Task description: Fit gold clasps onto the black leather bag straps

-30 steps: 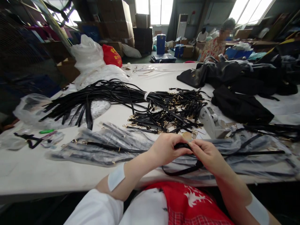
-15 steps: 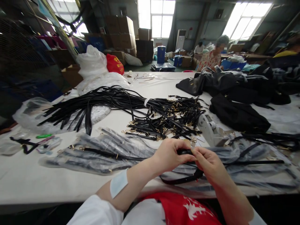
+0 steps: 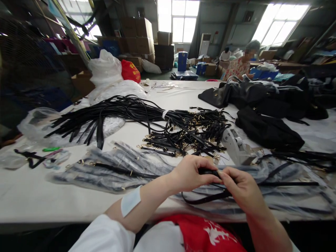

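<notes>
My left hand is closed around a black strap, its thumb and fingers pinching it near the tip. My right hand meets it fingertip to fingertip and pinches the same strap; the exact spot is partly hidden by the fingers. A loop of the strap hangs below both hands. Under them lie straps in clear plastic sleeves. Just beyond the hands is a pile of short black straps with gold clasps. A white tape dispenser stands behind my right hand.
A tied bundle of long black straps stretches across the table. Black bags are heaped at the right. White plastic wrap and a red bag stand at the back left. A person sits beyond the table.
My right hand has shifted slightly right, and the hanging strap loop looks longer and flatter. Both hands still pinch the strap. The whole view has moved a little.
</notes>
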The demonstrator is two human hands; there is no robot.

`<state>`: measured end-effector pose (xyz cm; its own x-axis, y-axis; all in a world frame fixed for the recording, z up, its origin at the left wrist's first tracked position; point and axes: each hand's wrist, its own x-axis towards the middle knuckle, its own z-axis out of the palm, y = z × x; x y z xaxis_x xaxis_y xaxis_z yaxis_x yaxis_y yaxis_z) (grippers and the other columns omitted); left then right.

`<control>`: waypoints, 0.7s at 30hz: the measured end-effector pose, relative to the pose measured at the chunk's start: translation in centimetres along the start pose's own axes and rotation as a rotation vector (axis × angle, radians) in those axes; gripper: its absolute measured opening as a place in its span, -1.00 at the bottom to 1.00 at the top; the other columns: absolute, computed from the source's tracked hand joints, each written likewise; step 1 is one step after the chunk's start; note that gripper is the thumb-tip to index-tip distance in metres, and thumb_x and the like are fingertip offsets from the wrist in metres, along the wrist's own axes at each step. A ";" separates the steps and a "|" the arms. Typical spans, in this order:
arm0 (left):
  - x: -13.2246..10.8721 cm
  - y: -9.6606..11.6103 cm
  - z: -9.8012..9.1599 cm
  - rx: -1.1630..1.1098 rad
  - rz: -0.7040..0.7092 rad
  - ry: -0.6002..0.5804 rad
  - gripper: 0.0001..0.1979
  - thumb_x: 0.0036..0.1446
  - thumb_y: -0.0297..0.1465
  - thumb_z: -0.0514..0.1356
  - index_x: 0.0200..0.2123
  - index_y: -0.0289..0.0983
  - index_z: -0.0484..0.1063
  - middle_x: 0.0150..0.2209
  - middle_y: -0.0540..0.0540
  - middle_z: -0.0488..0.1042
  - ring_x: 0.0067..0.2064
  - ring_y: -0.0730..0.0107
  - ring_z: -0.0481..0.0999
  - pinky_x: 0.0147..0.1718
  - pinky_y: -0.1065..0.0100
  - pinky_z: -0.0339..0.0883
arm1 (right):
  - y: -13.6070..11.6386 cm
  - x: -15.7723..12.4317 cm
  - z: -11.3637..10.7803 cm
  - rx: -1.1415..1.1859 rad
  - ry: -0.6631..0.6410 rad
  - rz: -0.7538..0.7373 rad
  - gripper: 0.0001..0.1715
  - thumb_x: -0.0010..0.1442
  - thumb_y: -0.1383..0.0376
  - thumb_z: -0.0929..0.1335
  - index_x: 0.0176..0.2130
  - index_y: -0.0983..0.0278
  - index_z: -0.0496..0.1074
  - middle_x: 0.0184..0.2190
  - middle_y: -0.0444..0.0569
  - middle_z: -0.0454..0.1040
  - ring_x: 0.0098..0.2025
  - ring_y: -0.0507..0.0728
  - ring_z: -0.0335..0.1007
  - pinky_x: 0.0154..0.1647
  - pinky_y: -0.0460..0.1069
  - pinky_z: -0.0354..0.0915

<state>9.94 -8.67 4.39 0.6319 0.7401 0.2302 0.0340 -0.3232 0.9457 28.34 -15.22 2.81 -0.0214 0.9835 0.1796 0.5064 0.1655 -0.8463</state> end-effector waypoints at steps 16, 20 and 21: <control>-0.1 0.3 0.7 0.307 0.154 0.094 -0.82 0.06 -0.30 0.38 -0.29 -0.27 0.60 -0.37 -0.05 0.63 -0.40 0.44 0.53 -0.39 0.48 0.32 | 0.6 0.1 -0.7 0.118 -0.021 0.087 -0.48 0.29 0.00 0.29 -0.56 0.27 0.29 -0.68 -0.19 0.13 -0.62 -0.02 -0.01 -0.63 -0.10 -0.03; -0.4 0.4 -0.6 0.213 0.129 -0.020 -0.76 0.06 -0.34 0.36 -0.19 -0.31 0.59 -0.35 -0.08 0.63 -0.40 0.45 0.53 -0.43 0.51 0.31 | 0.0 0.4 -1.5 0.140 -0.199 0.027 -0.56 0.29 0.06 0.29 -0.48 0.29 0.38 -0.60 -0.15 0.27 -0.54 0.01 0.12 -0.56 -0.11 0.08; -0.5 0.3 -0.8 0.192 0.119 -0.033 -0.74 0.07 -0.35 0.35 -0.16 -0.32 0.59 -0.34 -0.09 0.63 -0.40 0.45 0.52 -0.43 0.51 0.31 | -0.1 0.4 -1.5 0.139 -0.222 0.017 -0.60 0.29 0.08 0.30 -0.45 0.29 0.43 -0.57 -0.13 0.31 -0.52 0.02 0.16 -0.54 -0.11 0.11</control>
<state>9.05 -8.69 4.74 0.6654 0.6712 0.3266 0.1023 -0.5154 0.8508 29.58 -14.91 3.76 -0.2101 0.9756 0.0631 0.3852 0.1419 -0.9119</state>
